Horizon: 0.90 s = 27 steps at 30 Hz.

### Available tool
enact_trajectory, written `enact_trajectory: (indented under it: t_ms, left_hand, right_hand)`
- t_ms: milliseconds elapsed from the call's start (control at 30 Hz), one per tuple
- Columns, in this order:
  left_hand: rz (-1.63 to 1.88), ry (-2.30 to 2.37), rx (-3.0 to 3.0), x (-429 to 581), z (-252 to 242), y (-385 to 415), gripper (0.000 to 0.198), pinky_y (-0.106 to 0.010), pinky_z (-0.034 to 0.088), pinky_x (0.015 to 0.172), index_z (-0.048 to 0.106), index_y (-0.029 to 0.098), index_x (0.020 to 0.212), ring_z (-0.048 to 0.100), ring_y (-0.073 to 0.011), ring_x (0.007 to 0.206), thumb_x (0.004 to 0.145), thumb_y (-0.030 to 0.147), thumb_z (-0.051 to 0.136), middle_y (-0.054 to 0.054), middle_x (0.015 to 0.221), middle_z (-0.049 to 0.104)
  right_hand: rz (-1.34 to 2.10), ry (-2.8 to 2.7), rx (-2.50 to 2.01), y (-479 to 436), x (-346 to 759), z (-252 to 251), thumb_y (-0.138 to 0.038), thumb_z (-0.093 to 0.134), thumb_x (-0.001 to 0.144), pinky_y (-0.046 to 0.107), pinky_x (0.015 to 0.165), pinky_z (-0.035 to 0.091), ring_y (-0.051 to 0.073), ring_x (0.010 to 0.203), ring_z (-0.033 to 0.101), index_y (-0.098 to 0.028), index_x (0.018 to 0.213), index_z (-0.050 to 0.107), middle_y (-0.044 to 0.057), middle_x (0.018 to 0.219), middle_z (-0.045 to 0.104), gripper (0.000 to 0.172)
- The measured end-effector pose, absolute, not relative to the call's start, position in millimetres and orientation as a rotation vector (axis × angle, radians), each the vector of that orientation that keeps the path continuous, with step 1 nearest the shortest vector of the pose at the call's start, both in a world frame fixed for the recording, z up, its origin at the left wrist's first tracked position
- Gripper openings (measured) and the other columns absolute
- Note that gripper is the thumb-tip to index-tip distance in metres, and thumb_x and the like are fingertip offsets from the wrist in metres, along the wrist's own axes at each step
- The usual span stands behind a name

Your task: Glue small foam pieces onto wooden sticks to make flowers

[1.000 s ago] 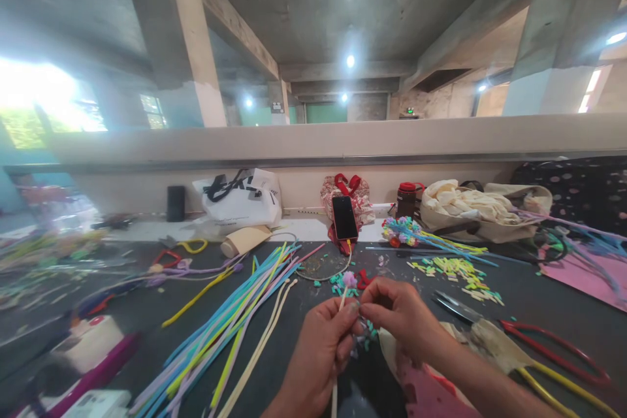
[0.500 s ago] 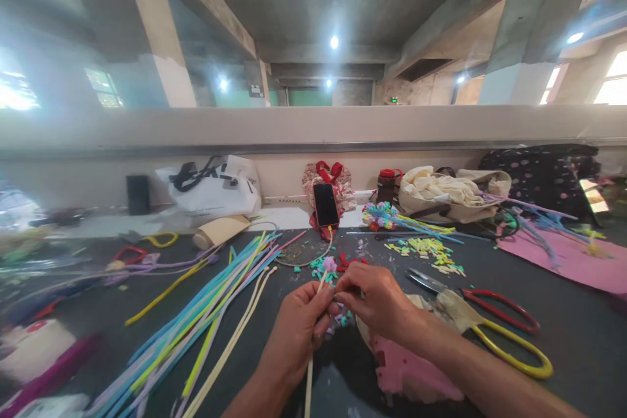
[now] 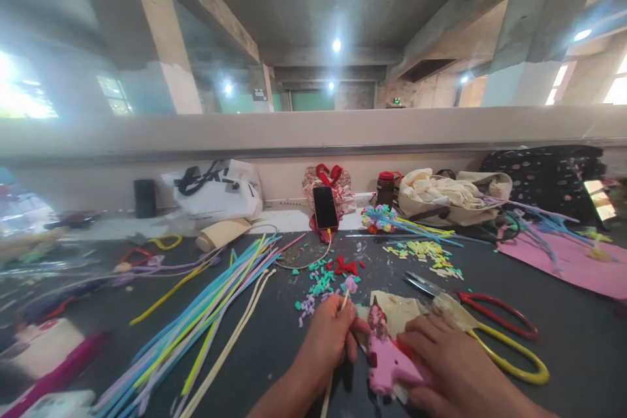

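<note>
My left hand (image 3: 333,343) is closed, its fingers pinching a thin cream stem (image 3: 345,299). A small lilac flower cluster (image 3: 351,284) sits on the stem's top end. A pink hot glue gun (image 3: 389,362) lies just to the right, its stained nozzle pointing away from me toward a glue-spotted beige sheet (image 3: 399,310). My right hand (image 3: 441,362) is closed around the glue gun's handle, fingers over the far side and thumb on the near side. Beyond my left hand lie small lilac pieces (image 3: 307,307), teal pieces (image 3: 322,279) and red pieces (image 3: 347,266).
Large scissors (image 3: 490,323) with red and yellow handles lie right of my right hand. Long pastel stems (image 3: 210,310) spread across the left. Yellow pieces (image 3: 426,253) are scattered behind, near a phone (image 3: 326,208) on a cable. Bags (image 3: 213,189) line the back wall.
My right hand has left the flower end of the stem and come down to the right onto the glue gun. My left hand, holding the stem, has shifted right and nearer to me.
</note>
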State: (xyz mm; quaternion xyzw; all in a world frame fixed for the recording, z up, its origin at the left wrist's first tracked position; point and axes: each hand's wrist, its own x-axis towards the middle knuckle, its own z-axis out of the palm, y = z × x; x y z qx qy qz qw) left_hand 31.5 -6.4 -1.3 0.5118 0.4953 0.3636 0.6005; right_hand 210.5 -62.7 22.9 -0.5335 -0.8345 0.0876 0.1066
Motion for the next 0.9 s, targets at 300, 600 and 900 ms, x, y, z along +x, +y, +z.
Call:
enact_trajectory:
  t_ms: [300, 600, 900]
  left_hand:
    - [0.833, 1.261, 1.339, 30, -19, 0, 0.014, -0.018, 0.021, 0.032, 0.043, 0.018, 0.067, 0.040, -0.0031, 0.024, 0.075, 0.030, 0.039, 0.003, 0.063, 0.064]
    - [0.844, 1.235, 1.347, 32, -29, 4, 0.018, -0.019, 0.021, 0.031, 0.042, 0.019, 0.066, 0.040, -0.0035, 0.023, 0.074, 0.035, 0.040, 0.003, 0.063, 0.064]
    - [1.082, 0.976, 1.140, 25, -8, 0, 0.026, -0.017, 0.012, 0.027, 0.041, 0.019, 0.070, 0.029, -0.0007, 0.021, 0.071, 0.045, 0.045, 0.004, 0.058, 0.060]
  right_hand:
    - [0.449, -2.295, -1.434, -60, 225, 23, -0.024, 0.058, 0.066, 0.030, 0.070, 0.035, 0.020, 0.078, 0.051, -0.022, 0.080, 0.062, 0.003, 0.081, 0.059, 0.014]
    - [1.218, -1.276, -1.194, -40, 281, 15, -0.042, 0.054, 0.069, 0.031, 0.057, 0.041, 0.023, 0.068, 0.056, -0.015, 0.084, 0.064, 0.008, 0.075, 0.062, 0.032]
    - [1.433, -1.125, -0.987, -53, 221, 20, -0.056, 0.045, 0.072, 0.031, 0.050, 0.045, 0.021, 0.055, 0.058, -0.018, 0.083, 0.064, 0.008, 0.065, 0.062, 0.045]
